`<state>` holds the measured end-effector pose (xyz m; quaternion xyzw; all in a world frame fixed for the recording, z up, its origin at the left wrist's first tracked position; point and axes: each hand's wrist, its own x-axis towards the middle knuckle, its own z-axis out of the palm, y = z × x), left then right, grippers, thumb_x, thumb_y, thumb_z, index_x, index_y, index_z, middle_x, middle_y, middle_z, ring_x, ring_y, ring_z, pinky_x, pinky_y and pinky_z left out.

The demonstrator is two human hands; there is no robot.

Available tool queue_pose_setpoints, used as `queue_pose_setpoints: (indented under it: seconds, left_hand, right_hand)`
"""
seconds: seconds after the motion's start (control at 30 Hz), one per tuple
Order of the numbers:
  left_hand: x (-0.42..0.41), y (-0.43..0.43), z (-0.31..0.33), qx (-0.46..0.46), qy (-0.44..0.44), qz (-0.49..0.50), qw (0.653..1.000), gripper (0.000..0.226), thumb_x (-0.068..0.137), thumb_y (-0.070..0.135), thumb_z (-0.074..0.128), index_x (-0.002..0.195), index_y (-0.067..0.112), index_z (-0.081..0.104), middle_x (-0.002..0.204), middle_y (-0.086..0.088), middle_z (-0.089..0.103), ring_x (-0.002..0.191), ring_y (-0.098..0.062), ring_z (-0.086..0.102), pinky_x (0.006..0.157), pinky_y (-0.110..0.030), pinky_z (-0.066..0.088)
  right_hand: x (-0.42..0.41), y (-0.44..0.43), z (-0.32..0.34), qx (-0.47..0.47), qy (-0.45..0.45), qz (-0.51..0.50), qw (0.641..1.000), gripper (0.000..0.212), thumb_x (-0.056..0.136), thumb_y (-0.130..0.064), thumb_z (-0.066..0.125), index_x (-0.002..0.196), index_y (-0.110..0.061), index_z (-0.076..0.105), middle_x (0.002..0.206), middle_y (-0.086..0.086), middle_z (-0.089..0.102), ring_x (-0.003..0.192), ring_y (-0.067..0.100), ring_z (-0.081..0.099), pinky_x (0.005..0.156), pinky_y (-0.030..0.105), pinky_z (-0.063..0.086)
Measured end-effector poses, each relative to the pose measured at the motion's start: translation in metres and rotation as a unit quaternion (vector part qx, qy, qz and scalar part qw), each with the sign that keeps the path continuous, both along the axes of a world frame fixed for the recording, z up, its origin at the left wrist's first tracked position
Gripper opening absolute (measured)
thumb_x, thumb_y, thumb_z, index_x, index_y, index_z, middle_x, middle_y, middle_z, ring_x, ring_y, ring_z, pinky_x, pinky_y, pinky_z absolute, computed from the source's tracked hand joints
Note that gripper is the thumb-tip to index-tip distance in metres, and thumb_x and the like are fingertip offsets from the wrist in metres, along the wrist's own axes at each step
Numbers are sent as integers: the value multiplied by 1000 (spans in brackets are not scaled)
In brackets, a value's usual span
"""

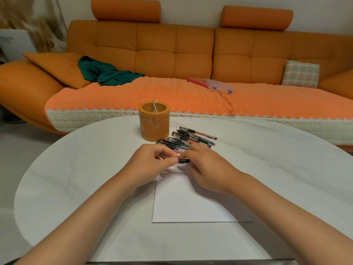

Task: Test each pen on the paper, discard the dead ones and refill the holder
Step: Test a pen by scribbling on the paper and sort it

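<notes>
Both hands meet over the far end of a white sheet of paper (191, 203) on the white table (76, 169). My left hand (150, 165) and my right hand (208, 167) each pinch one end of a black pen (183, 160) held level between them. Just beyond my fingers lies a pile of several black and red pens (193, 137). An orange woven pen holder (154, 121) stands upright behind the pile, to its left, with clear tape on its side and no pens showing inside. Faint marks show on the paper under the pen.
An orange sofa (172, 54) runs behind the table, with a green cloth (107, 72), a red and clear plastic case (212, 84) and a checked cushion (300, 73) on it. The table's near edge (191, 262) is at the bottom of the view.
</notes>
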<state>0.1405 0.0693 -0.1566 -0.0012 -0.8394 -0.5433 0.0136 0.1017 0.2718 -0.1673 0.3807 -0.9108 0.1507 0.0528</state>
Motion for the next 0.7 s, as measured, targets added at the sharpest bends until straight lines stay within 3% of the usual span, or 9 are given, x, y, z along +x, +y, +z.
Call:
queue_pose_setpoints:
  seconds: [0.07, 0.17, 0.27, 0.37, 0.53, 0.7]
  left_hand:
    - [-6, -8, -1, -41, 11, 18, 999, 10, 83, 19, 78, 84, 29, 77, 77, 10, 74, 70, -15, 68, 52, -22, 49]
    - [-16, -24, -5, -150, 46, 40, 987, 11, 85, 22, 76, 86, 33, 74, 81, 17, 68, 76, -10, 63, 66, -23, 46]
    - [-24, -34, -12, -251, 62, 1, 966, 8, 87, 30, 74, 89, 38, 72, 88, 20, 62, 83, -4, 59, 76, -24, 49]
    - [-30, -37, -15, -330, 82, -34, 940, 8, 88, 36, 71, 94, 40, 70, 90, 21, 54, 84, -4, 55, 81, -25, 50]
    - [-44, -39, -22, -360, 136, -67, 921, 6, 88, 38, 70, 94, 38, 69, 97, 19, 58, 101, -5, 48, 89, -30, 48]
    - [-52, -32, -29, -345, 175, -61, 920, 26, 93, 43, 61, 117, 34, 65, 106, 18, 54, 104, -4, 41, 90, -29, 44]
  right_hand:
    - [-4, 3, -2, -5, -20, -13, 1000, 33, 95, -14, 52, 126, -24, 58, 108, -4, 49, 92, 13, 47, 77, 31, 42]
    - [-11, 10, -6, -29, -40, -37, 998, 26, 92, -17, 62, 116, -28, 63, 102, -9, 55, 83, 9, 52, 75, 26, 46]
    - [-14, 12, -8, -48, -58, -60, 995, 16, 89, -22, 73, 104, -27, 71, 96, -12, 65, 81, 6, 60, 75, 25, 52]
    - [-17, 11, -4, -22, -39, -70, 997, 11, 89, -29, 71, 100, -31, 73, 94, -18, 67, 78, 1, 58, 71, 21, 50]
    - [-39, -1, 4, -34, -20, -92, 995, 12, 95, -27, 63, 100, -28, 74, 97, -18, 67, 80, 4, 57, 71, 24, 47]
    - [-61, -18, 4, 51, 27, -125, 990, 13, 95, -30, 62, 98, -30, 74, 99, -11, 73, 94, 14, 64, 68, 28, 43]
